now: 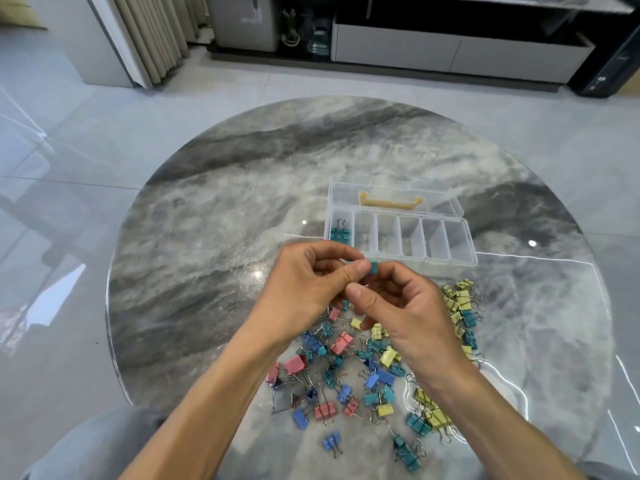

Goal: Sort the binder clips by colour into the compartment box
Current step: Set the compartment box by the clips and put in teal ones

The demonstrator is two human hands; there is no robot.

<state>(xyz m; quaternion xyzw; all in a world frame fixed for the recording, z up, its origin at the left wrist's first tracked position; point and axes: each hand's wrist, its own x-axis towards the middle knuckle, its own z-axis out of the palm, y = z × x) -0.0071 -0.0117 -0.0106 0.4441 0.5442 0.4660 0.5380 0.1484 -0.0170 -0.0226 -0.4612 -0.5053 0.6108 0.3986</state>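
Compartment box (pixel 450 263), perhaps two teal clips (pixel 341 233).

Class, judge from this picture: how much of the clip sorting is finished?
Barely begun. Done: teal clips sit in the compartment box's leftmost slot. In hand: both hands, left hand and right hand, hold a teal clip. Left: the mixed pile on the table.

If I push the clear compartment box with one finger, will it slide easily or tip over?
The compartment box is thin clear plastic holding only teal clips, so probably light. On the glossy table it would likely slide. It sits low and wide, so tipping seems unlikely.
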